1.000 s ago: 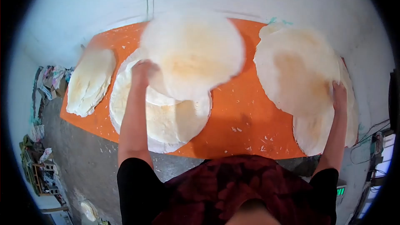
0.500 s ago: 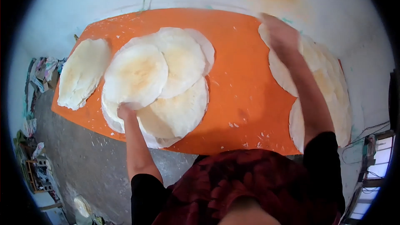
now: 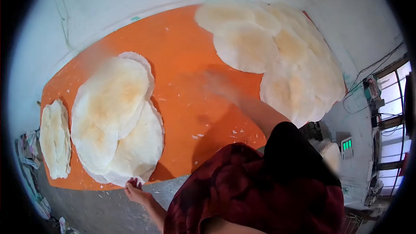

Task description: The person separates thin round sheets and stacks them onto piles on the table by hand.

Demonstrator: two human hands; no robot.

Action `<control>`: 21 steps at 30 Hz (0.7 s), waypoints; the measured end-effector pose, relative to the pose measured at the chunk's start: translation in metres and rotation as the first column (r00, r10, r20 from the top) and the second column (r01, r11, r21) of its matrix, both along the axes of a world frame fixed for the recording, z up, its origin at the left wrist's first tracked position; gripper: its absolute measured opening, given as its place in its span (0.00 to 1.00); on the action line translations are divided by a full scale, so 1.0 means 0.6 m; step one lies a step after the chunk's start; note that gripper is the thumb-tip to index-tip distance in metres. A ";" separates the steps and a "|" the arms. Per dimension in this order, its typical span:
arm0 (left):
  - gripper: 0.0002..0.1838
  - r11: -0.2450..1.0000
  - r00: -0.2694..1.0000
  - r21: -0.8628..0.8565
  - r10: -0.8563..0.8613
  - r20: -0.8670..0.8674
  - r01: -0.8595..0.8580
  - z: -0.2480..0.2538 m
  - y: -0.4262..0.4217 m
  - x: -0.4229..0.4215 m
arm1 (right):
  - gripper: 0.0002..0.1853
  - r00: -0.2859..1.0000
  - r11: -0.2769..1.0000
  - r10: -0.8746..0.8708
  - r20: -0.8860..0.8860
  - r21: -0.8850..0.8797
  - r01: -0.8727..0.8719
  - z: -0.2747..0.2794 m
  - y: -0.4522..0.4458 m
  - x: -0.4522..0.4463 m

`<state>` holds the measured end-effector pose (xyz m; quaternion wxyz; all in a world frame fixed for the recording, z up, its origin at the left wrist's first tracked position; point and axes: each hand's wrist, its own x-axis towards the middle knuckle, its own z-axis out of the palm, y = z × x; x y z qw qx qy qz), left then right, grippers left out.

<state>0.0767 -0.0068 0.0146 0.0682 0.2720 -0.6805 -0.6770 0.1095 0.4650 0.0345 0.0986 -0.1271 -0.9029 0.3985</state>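
So the middle pile point(image 3: 115, 108) of thin, pale, browned rounds sits toward the left half of the orange bench point(image 3: 182, 47), layers only partly overlapping, I'd guess so each rim is easy to find. Left hand point(image 3: 138, 194) is right at the pile's near edge, fingers bunched narrow, probably since the rim's the handiest spot on something that floppy; can't tell if it's really pinching. Right hand point(image 3: 216, 84) is a blur above the bench, so no clue about its grip. Narrow left pile point(image 3: 55, 141) beside it, big fanned right pile point(image 3: 294, 60) at the far end, white flakes point(image 3: 197, 136) between.
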 end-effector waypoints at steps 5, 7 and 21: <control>0.07 0.956 0.962 0.144 -0.265 0.061 0.254 0.018 0.137 0.046 | 0.19 0.762 0.633 -0.618 0.196 0.698 0.334 -0.072 0.208 0.113; 0.07 0.907 0.917 0.171 -0.397 0.043 0.385 0.011 0.175 0.047 | 0.20 0.797 0.662 -0.554 0.239 0.707 0.248 -0.057 0.226 0.137; 0.09 0.604 0.613 0.233 -0.789 0.043 0.762 0.030 0.359 0.062 | 0.07 0.957 0.821 -0.225 0.182 0.565 0.085 0.038 0.248 0.052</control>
